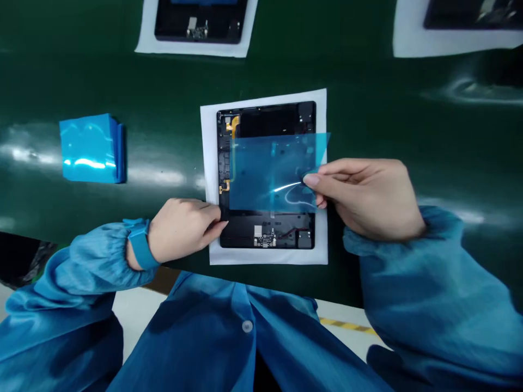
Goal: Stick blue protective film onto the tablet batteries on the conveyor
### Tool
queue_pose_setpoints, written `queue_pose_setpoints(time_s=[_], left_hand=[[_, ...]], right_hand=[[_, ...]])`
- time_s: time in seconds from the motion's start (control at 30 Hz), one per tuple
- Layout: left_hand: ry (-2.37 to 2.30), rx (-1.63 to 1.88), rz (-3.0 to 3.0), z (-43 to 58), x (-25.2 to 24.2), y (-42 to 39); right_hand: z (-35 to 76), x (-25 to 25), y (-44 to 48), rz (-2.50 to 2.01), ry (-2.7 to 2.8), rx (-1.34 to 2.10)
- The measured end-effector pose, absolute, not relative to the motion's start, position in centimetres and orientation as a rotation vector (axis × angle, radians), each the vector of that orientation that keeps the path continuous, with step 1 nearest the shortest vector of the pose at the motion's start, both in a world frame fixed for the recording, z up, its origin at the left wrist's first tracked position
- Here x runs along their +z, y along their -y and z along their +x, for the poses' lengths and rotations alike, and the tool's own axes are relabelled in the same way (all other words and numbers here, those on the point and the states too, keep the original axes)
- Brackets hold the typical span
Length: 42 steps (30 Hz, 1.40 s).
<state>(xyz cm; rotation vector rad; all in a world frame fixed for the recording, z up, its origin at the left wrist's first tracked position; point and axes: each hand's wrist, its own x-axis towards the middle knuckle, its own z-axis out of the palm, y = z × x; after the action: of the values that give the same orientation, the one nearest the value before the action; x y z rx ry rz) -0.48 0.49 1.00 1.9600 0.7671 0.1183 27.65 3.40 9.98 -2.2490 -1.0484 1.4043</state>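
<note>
A black tablet housing point(245, 228) lies with its inside facing up on a white sheet point(269, 257). Inside it show a gold flex cable point(234, 128) on the left and a small circuit board point(265, 238) along the near edge. Over its middle lies a clear blue film point(257, 169), its right part bent and past the housing's right edge. My right hand point(363, 196) pinches that film between thumb and fingers. At the housing's lower left edge, my left hand point(188, 226) rests with its fingers curled against the frame; whether it grips the edge is partly hidden.
To the left on the green table point(163, 120) sits a stack of blue films point(90, 149). Another open tablet housing point(200, 30) lies on white sheeting at the far side, and one more housing point(469, 16) is at the far right. The table's near edge runs before my body.
</note>
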Motion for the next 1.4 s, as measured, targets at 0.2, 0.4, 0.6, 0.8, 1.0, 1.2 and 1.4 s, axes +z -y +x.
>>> queue_pose_setpoints(time_s=[0.2, 0.4, 0.6, 0.8, 1.0, 1.2, 1.4], left_hand=[[-0.489, 0.388, 1.964, -0.4, -1.9, -2.2], [-0.401, 0.276, 1.7, -0.6, -2.9, -2.3], [-0.39, 0.328, 1.714, -0.6, -3.2, -2.2], [-0.359, 0.643, 1.898, -0.7, -3.5, -1.9], [-0.344, 0.678, 1.909, -0.7, -3.6, -2.0], [-0.333, 0.675, 1.909, -0.7, -3.6, -2.0], [-0.339, 0.65, 1.909, -0.7, -3.5, -2.0]], right_hand=[[28.4, 10.4, -2.9, -2.336, 1.258, 1.362], [28.1, 10.8, -2.8, -2.399, 1.467, 1.234], [27.8, 11.2, -2.8, -2.47, 1.544, 1.163], [27.9, 11.5, -2.8, -2.543, 1.548, 1.152], [27.5, 11.6, -3.2, -2.586, 1.477, 1.166], [27.5, 11.6, -3.3, -2.579, 1.496, 1.168], [27.5, 11.5, -3.2, -2.549, 1.539, 1.179]])
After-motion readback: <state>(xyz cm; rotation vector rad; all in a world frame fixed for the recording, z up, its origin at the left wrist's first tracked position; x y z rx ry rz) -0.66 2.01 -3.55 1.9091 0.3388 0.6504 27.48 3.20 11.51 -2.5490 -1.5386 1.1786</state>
